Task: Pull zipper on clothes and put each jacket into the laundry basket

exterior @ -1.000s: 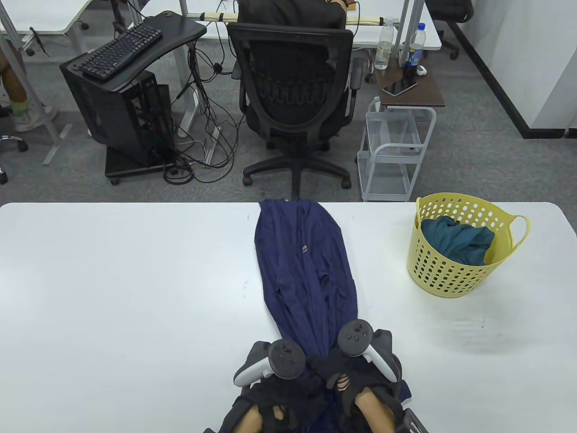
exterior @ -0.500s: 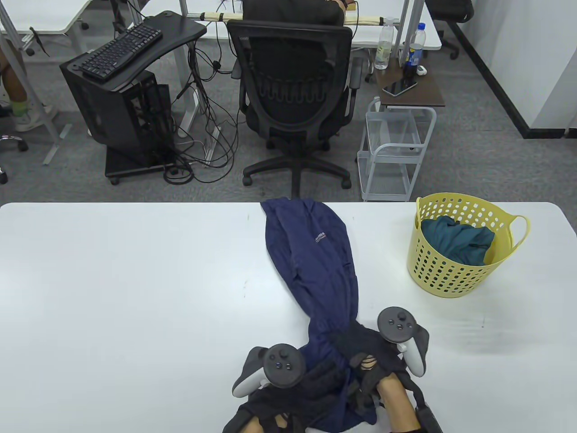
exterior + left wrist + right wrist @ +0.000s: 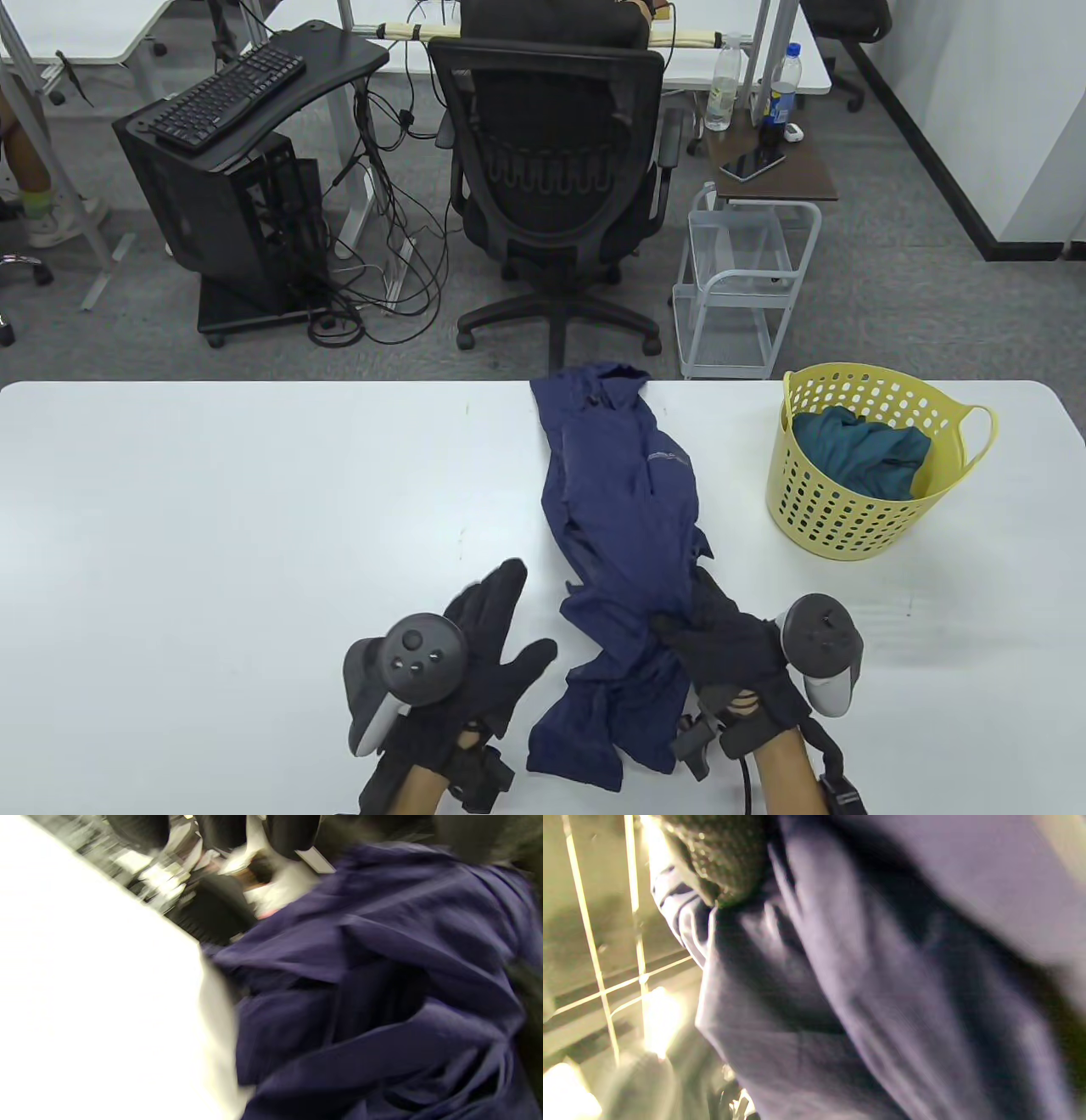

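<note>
Office room, grey carpet. Beyond the white surface (image 3: pixel 212 509) stand a black mesh chair (image 3: pixel 556 182), a black computer stand with keyboard (image 3: pixel 216 98), a white wire cart (image 3: pixel 738 280) and a small brown side table (image 3: pixel 772 165) bearing two bottles and a phone.

Navy jacket (image 3: pixel 624 543): lies bunched in a long strip on the surface, running from the far edge, right of centre, back toward the near edge. Its far end is crumpled at the surface's rim; its near end is heaped in folds between the two hands. The zipper cannot be made out.

Yellow laundry basket (image 3: pixel 857 518): upright on the surface, right side, apart from the navy jacket. It holds a teal garment (image 3: pixel 861 454).

Right hand (image 3: pixel 725 645): gloved, tracker on its back. Its fingers are clenched around a gathered fold of the navy jacket near that garment's near end. The right wrist view, blurred, shows navy cloth close against the glove.

Left hand (image 3: pixel 475 645): gloved, tracker on its back. Fingers (image 3: pixel 501 594) released and spread, holding nothing, just left of the jacket and not touching it in the table view. The left wrist view is blurred; navy cloth fills its right side.
</note>
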The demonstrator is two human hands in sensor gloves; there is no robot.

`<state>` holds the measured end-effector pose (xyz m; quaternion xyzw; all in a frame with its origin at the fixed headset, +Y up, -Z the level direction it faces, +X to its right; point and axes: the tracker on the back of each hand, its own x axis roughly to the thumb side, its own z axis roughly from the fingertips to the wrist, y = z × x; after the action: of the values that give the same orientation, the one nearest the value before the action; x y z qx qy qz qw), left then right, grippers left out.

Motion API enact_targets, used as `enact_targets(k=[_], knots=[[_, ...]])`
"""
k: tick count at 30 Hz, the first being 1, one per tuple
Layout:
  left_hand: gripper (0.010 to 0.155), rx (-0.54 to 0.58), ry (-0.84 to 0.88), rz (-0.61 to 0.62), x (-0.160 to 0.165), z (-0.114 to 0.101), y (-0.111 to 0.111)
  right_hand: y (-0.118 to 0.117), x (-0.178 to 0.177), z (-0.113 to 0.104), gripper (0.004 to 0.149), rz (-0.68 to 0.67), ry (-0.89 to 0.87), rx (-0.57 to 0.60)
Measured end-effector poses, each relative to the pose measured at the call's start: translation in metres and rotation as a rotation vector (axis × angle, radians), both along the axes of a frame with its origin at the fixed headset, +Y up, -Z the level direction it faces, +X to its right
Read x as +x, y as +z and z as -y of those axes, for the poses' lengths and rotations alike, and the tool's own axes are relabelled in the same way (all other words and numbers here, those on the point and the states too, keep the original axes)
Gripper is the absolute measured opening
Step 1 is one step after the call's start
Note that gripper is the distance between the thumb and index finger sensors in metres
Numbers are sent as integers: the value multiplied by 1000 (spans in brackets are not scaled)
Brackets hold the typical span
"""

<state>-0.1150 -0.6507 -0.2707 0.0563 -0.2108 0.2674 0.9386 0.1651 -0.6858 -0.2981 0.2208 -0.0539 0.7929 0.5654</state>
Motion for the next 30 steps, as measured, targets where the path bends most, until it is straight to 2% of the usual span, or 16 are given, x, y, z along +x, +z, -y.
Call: enact_targets(k=[1, 3, 6, 8, 9, 11, 12, 14, 16, 18, 20, 21, 23, 25, 26, 30], knots=[[107, 64, -38, 56, 12, -5, 1, 4, -9, -5, 48, -44, 50, 18], [117, 173, -8, 40, 30, -8, 2, 13, -21, -11, 48, -70, 137, 61], [109, 367, -9, 18, 39, -12, 2, 19, -23, -16, 46, -59, 149, 94], [95, 335, 14, 25, 41, -11, 1, 14, -18, -13, 46, -131, 118, 55], [89, 364, -14, -26, 39, -9, 0, 12, -15, -10, 50, -224, 84, 0], [80, 354, -21, -27, 35, -4, -5, 10, -7, -7, 60, -273, 53, -77], [76, 318, 31, -18, 32, 0, -8, 6, 1, -6, 61, -240, 65, -82], [69, 259, 88, -4, 29, 6, -11, 2, 15, -4, 53, -151, 31, -68], [65, 275, 75, -8, 22, 6, -11, 1, 27, -3, 53, -41, -1, -58], [64, 258, 118, 11, 18, 3, -9, 2, 29, 1, 86, 54, 60, -29], [62, 242, 153, 51, 19, -2, -6, 0, 17, 6, 116, -48, 259, -57], [62, 233, 172, 101, 22, -5, -2, 0, 4, 11, 124, -121, 328, -86], [62, 215, 229, 181, 29, -8, 6, 0, -18, 18, 130, -216, 353, -86], [63, 221, 280, 208, 34, -10, 14, 3, -35, 21, 125, -299, 273, -80], [63, 240, 302, 207, 34, -10, 17, 5, -40, 23, 119, -282, 200, -47], [66, 204, 392, 198, 33, -6, 16, 4, -49, 32, 78, -183, -61, -54]])
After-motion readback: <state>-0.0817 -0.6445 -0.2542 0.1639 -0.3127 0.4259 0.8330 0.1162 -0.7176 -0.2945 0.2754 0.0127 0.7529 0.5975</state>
